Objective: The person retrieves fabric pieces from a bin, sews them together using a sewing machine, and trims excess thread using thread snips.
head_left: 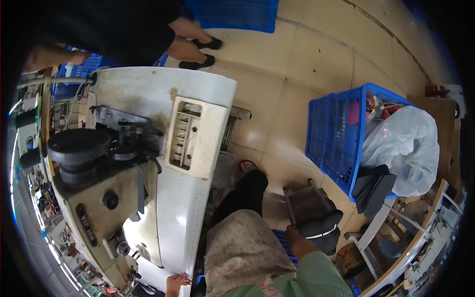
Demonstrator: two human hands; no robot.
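My left hand (pixel 177 281) lies at the near edge of the white sewing table (pixel 190 218), fingers stretched out on its top and holding nothing. The pale industrial sewing machine (pixel 91 208), with a black handwheel (pixel 79 143), stands on that table to the left. My right hand (pixel 294 233) reaches down to my right, closed at the frame of a stool (pixel 321 225) with a dark padded seat; its fingers are partly hidden. A flowered apron (pixel 242 242) covers my lap.
To the right stands a blue crate (pixel 336 138) holding a white plastic bag (pixel 403 148) and dark cloth (pixel 373 188). Another workbench (pixel 410 247) is at the lower right. A person in dark clothes (pixel 118 29) stands beyond the table, near another blue crate (pixel 237 12).
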